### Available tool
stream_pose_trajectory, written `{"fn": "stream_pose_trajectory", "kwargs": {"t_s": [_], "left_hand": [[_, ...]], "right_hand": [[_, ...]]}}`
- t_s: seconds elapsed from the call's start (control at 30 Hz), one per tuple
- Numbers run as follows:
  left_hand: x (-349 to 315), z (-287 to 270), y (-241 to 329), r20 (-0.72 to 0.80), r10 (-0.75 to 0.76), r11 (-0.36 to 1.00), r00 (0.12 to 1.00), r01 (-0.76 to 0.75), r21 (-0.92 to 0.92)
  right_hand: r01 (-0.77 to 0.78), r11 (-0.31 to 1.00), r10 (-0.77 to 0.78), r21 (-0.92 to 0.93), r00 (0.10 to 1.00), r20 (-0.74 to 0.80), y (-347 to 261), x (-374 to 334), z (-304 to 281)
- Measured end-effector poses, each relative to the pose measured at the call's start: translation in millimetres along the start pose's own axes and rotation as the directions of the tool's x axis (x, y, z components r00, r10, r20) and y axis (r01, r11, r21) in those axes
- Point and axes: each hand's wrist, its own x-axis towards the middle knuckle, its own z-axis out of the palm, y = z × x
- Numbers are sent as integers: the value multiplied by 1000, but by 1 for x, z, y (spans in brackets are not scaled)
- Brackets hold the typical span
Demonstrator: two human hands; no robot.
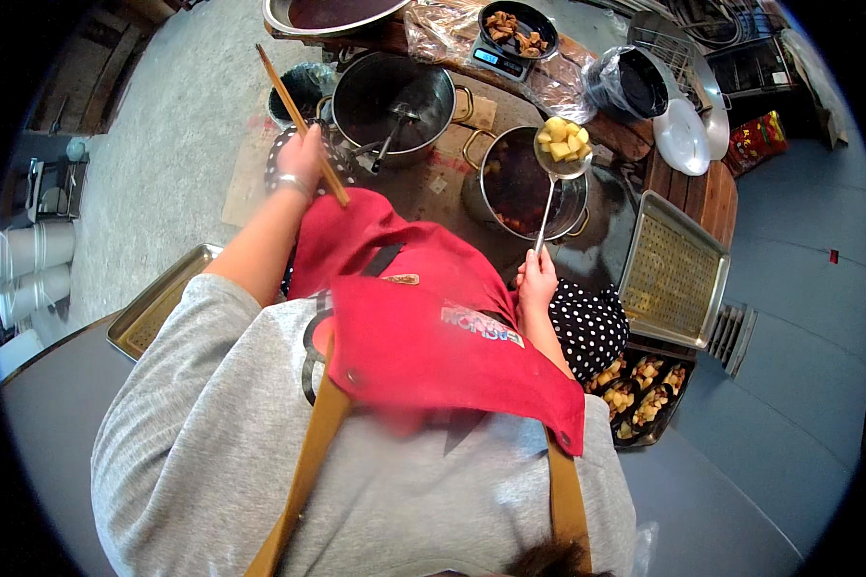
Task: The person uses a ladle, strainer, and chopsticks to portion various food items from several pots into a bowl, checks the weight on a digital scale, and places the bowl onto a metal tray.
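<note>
My left hand (pixel 301 162) is closed around a pair of long wooden chopsticks (pixel 283 93), their tips pointing up and away to the left. My right hand (pixel 536 279) grips the long metal handle of a skimmer (pixel 546 216). Yellow potato chunks (pixel 563 140) fill the skimmer's bowl, raised over the far right rim of a steel pot (pixel 472 195). Dark reddish broth with pieces in it stands in that pot. Beside it on the left is a second steel pot (pixel 351 82) with dark liquid and a black-handled ladle (pixel 391 135).
A digital scale (pixel 498 62) bears a black bowl of brown meat chunks (pixel 517 31). Black bowls in plastic (pixel 633 82) and white lids (pixel 681 137) are at right. A perforated tray (pixel 676 267) lies nearer, above a tray of filled black bowls (pixel 648 404). A large basin (pixel 332 13) stands far left.
</note>
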Motion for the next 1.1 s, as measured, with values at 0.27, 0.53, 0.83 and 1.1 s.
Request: {"fn": "stream_pose_trajectory", "kwargs": {"t_s": [0.27,0.53,0.83,1.1], "left_hand": [[0,4,3,18,-22,997,1000,21,78],[-11,2,15,6,-14,997,1000,14,72],[-2,-22,6,-11,130,865,991,-108,491],[-2,-14,12,11,145,849,989,-130,512]], "right_hand": [[-220,971,221,-98,975,-3,5,-7,-4],[15,1000,-15,1,1000,23,-12,-1,-4],[-122,992,122,20,993,8,-1,-9,1],[-2,1000,2,-5,999,-35,0,1,-7]]}}
